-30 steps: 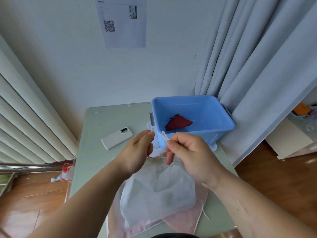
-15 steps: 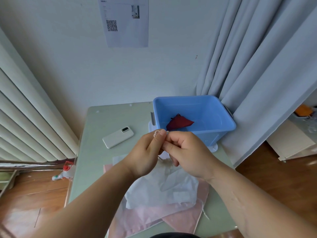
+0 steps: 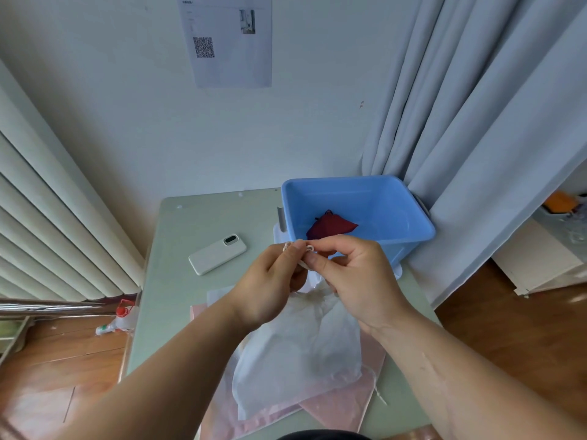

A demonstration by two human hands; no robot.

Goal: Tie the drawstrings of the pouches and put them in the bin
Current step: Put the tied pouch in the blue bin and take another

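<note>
White phone (image 3: 217, 255) lies on the bench (image 3: 178, 281) at the left, well apart from the work. Your left hand (image 3: 270, 287) pinches one run of the drawstring (image 3: 309, 248). Your right hand (image 3: 355, 281) touches the left and pinches the other run. The white pouch (image 3: 301, 354) trails below both hands, long axis toward you, resting on the pink pouches (image 3: 346, 404). The bin (image 3: 365, 192) stands just beyond, nearer your right hand, with a red pouch (image 3: 330, 228) inside. The knot appears not yet drawn tight.
</note>
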